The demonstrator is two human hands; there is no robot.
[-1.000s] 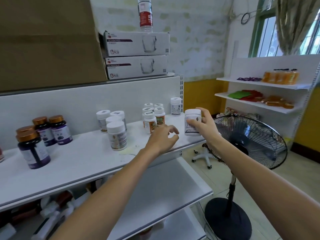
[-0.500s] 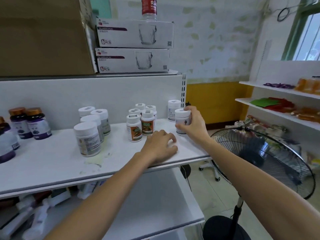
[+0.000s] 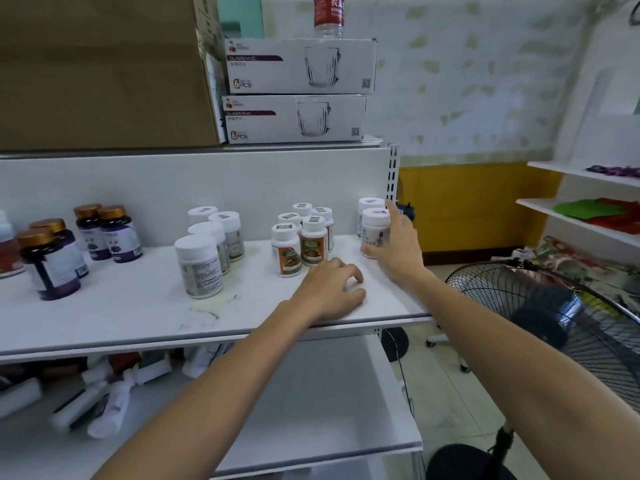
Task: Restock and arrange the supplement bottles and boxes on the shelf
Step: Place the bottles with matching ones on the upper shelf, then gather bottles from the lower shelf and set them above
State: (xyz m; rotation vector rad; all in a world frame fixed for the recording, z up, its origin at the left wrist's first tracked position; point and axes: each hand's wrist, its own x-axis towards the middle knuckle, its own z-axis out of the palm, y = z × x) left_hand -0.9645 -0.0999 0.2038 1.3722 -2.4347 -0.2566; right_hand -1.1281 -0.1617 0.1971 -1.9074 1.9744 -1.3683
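As the right hand [image 3: 398,252] grips the far-right bottle [image 3: 375,227] and the left hand [image 3: 329,292] rests empty on the shelf [image 3: 138,313], seat it flat, squarely before its twin [image 3: 369,202].

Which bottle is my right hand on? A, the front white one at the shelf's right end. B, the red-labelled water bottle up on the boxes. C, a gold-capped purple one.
A: the right hand grips the front white bottle, which stands at the right end of the shelf.
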